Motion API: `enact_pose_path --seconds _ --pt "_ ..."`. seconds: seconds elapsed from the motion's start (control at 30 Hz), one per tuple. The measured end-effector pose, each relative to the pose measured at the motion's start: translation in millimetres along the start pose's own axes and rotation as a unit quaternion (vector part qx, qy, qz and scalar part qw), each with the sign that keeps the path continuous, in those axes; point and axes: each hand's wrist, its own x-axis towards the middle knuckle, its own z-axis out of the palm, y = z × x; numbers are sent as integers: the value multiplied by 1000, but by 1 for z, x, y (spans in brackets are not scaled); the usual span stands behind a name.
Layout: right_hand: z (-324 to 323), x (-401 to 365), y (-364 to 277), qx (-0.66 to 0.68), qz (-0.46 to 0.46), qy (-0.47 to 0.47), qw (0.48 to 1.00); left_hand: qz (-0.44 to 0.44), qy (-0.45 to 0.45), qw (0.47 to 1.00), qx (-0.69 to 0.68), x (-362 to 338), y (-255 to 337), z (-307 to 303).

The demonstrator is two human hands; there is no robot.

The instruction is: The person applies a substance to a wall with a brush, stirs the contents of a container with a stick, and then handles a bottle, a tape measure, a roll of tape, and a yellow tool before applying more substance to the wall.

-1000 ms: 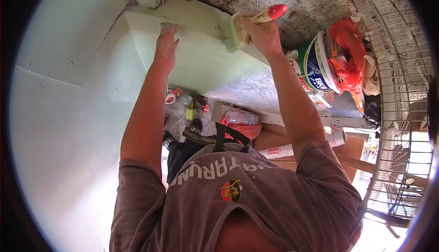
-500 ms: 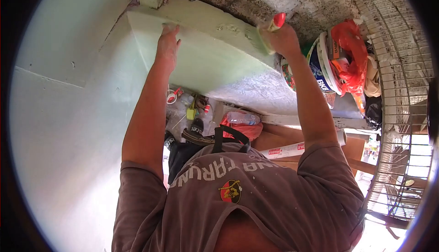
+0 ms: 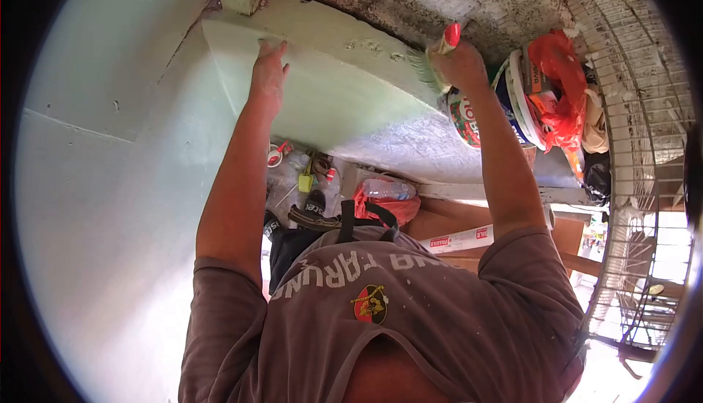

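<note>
My left hand (image 3: pixel 270 77) rests with its fingers apart on the pale green ledge (image 3: pixel 315 30), near the ledge's upper left part. It holds nothing. Closed round a paintbrush (image 3: pixel 444 46) with a red-tipped handle is my right hand (image 3: pixel 463 68). The pale bristles touch the ledge close to its right end, and my fingers hide part of the handle. Just beside and below my right hand are a tub with red and green print (image 3: pixel 463 119) and a dark blue and white bucket (image 3: pixel 517 103).
A red plastic bag (image 3: pixel 562 66) lies in the bucket. A wire fan guard (image 3: pixel 637 154) curves down the right side. A green wall (image 3: pixel 110 176) fills the left. Below the ledge are a plastic bottle (image 3: pixel 388 188) on a red bag, a white roll (image 3: pixel 461 240) and a yellow-green scoop (image 3: pixel 305 182).
My right hand and the brush have moved slightly right and down along the ledge. More of the red and green tub shows. My left hand stays in place.
</note>
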Motion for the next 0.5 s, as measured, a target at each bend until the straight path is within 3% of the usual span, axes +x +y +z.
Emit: enact_pose_path --seconds 0.1,0.2,0.4,0.5 --pt "-10 1 -6 -161 30 -57 985 -8 -34 999 -23 10 -4 -10" --pt "-27 -12 -39 -172 29 -16 985 -7 -58 998 -7 20 -11 -19" --pt "-2 7 -66 50 82 54 994 16 -56 997 52 16 -10 -18" --pt "-25 1 -61 39 23 103 994 25 -21 999 -1 -2 -3 -6"
